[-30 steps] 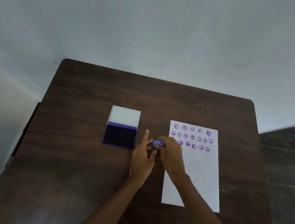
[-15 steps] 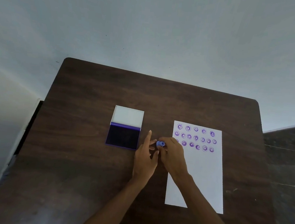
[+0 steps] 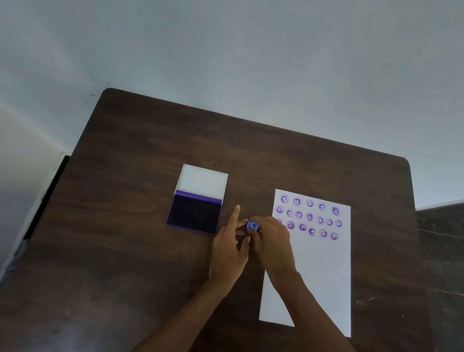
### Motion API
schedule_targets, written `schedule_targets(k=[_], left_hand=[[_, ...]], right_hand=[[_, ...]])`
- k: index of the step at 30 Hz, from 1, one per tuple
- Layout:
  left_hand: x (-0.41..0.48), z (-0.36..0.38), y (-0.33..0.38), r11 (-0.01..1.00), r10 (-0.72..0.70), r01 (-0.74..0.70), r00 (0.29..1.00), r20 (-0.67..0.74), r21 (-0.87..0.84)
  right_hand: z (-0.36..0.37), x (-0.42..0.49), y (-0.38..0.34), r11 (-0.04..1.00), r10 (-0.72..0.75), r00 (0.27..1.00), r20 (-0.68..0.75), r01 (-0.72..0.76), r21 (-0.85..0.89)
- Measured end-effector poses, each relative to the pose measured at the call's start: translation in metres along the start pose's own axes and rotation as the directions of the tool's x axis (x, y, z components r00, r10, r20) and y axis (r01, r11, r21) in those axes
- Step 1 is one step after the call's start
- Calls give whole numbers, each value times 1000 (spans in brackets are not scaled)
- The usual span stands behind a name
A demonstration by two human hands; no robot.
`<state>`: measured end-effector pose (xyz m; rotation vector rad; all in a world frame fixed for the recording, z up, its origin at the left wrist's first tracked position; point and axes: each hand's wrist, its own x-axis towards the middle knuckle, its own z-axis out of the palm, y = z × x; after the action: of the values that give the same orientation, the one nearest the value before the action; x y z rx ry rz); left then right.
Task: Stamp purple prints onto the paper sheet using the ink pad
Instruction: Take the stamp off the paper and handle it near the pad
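Observation:
A small blue round stamp [image 3: 252, 226] sits between my two hands, just left of the paper sheet [image 3: 320, 269]. My right hand [image 3: 271, 241] is closed around the stamp from the right. My left hand [image 3: 229, 248] touches it with thumb and bent fingers, index finger pointing up toward the ink pad. The white sheet carries three rows of purple smiley prints [image 3: 308, 217] at its top. The open ink pad [image 3: 194, 214] lies to the left, dark purple pad near me, white lid [image 3: 203, 182] folded back.
Everything lies on a dark brown wooden table [image 3: 125, 250] set against a pale wall [image 3: 235, 51]. A dark floor shows past the table's right edge [image 3: 452, 248].
Both hands and the stamp stay in nearly the same spot between pad and sheet. The view has shifted slightly, with the fingers adjusting around the stamp.

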<state>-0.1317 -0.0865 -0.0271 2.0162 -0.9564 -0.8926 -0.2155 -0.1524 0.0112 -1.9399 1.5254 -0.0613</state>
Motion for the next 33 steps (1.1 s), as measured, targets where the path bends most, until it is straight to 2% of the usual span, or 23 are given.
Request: schedule_targets(k=[3,8,10,12,15,18,22,25,29,33], left_hand=[[0,-2,2,1000,-2,2,1000,9,2],[7,-41,13,992,105,-105,994,1,-77],[20,-74,13,989,118,-127,987,-110,-80],[39,-110,8,990,99,-123,958,-270,-74],[65,-150,-1,994,-66,29,925,-375,-103],[85,-164,-13,982,-182,163,941,-285,-91],[92,-164,-9,973,-225,218,968,-110,-77],[93,-162,-4,963,-252,246,966,-47,-112],[88,-164,-14,923,-283,257,958,-50,-288],[67,-170,-22,947,-186,172,982,-29,-270]], right_hand=[[-2,-1,-3,999,-27,1000,-13,27,-44],[-19,-2,-3,997,-80,996,-31,81,8],[-28,-1,-3,994,-107,992,-63,107,-1],[-36,3,-13,997,-75,993,-92,74,-16],[-38,17,-43,994,-5,995,-100,16,109],[-27,32,-75,963,74,997,-17,-67,259],[-13,45,-102,911,168,975,146,-210,354],[-12,47,-109,891,176,973,149,-221,396],[-11,40,-103,868,167,977,133,-210,450],[-5,15,-91,906,102,994,29,-105,410]])
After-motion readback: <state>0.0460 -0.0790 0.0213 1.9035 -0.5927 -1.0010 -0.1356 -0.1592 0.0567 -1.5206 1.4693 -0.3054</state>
